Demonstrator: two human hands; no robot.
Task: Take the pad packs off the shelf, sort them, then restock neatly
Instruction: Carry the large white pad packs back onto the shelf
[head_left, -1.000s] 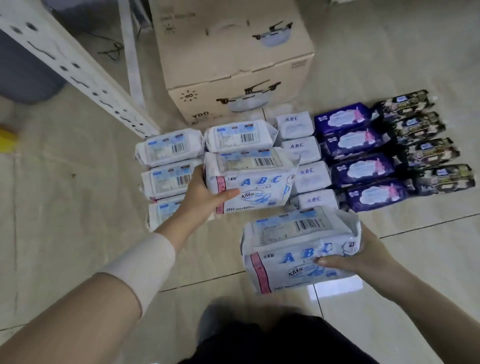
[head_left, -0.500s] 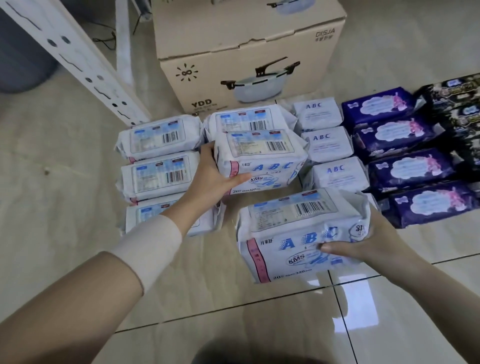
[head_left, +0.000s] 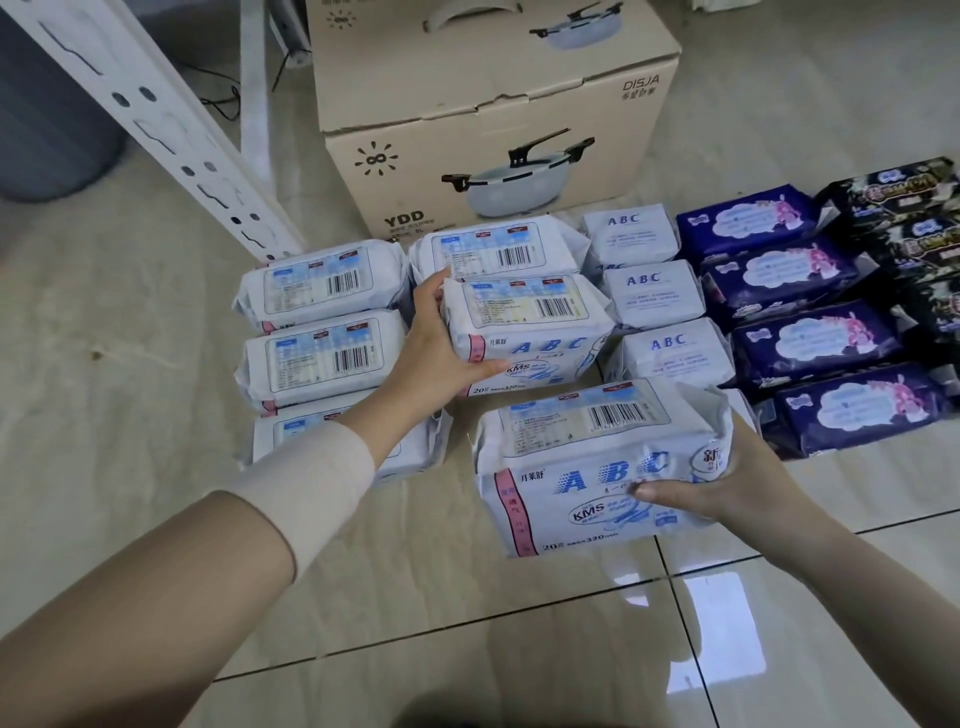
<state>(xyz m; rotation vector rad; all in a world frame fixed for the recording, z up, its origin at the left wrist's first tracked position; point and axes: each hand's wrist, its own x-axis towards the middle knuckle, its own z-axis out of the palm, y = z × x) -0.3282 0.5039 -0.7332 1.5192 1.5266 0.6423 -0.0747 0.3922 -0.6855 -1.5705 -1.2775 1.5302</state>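
As we look down at the glossy beige floor tiles (head_left: 467, 623), the left hand (head_left: 431, 358) curls round the left end of a soft, pillow-shaped far ABC pack (head_left: 524, 332), thumb laid across its crinkled white plastic front. The right hand (head_left: 737, 488) grips the right end of the near ABC pack (head_left: 597, 462), thumb on the printed face. We cannot tell whether either pack touches the floor. Just beyond the far one lies 1 matching pack (head_left: 493, 249), barcode up. To the left sit 3 white packs (head_left: 322, 358) in a column. Rightward run columns of small ABC packs (head_left: 631, 234), 4 shiny purple packs (head_left: 748, 221) and black packs (head_left: 893, 192). A cardboard box (head_left: 493, 119) printed with a pot stands beyond, and a white perforated metal shelf upright (head_left: 156, 119) slants at far left.
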